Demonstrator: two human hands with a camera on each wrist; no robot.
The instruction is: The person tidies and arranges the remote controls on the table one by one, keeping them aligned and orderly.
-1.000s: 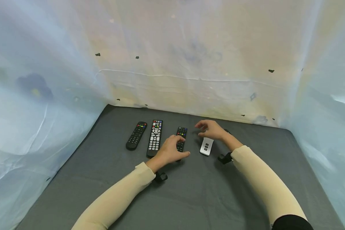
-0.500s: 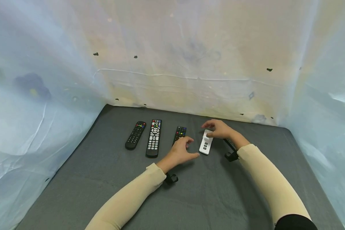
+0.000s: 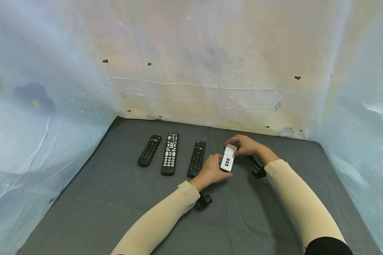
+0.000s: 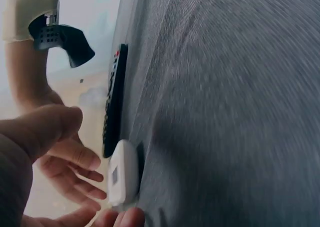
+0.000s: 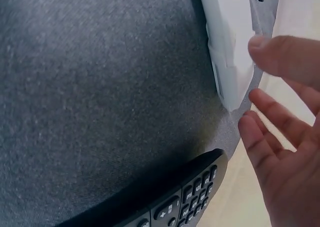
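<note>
Moved left hand (image 3: 214, 169) off black remote (image 3: 196, 158) to small white remote (image 3: 228, 158), both hands now pinching its ends, right hand (image 3: 247, 145) at top.

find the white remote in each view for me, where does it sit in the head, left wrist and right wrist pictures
Head: white remote right of centre, between both hands.
Left wrist: white remote at lower left, seen edge-on on the grey cloth.
Right wrist: white remote at top right, by the fingertips.
Shared landmark: the black remote beside it.
</note>
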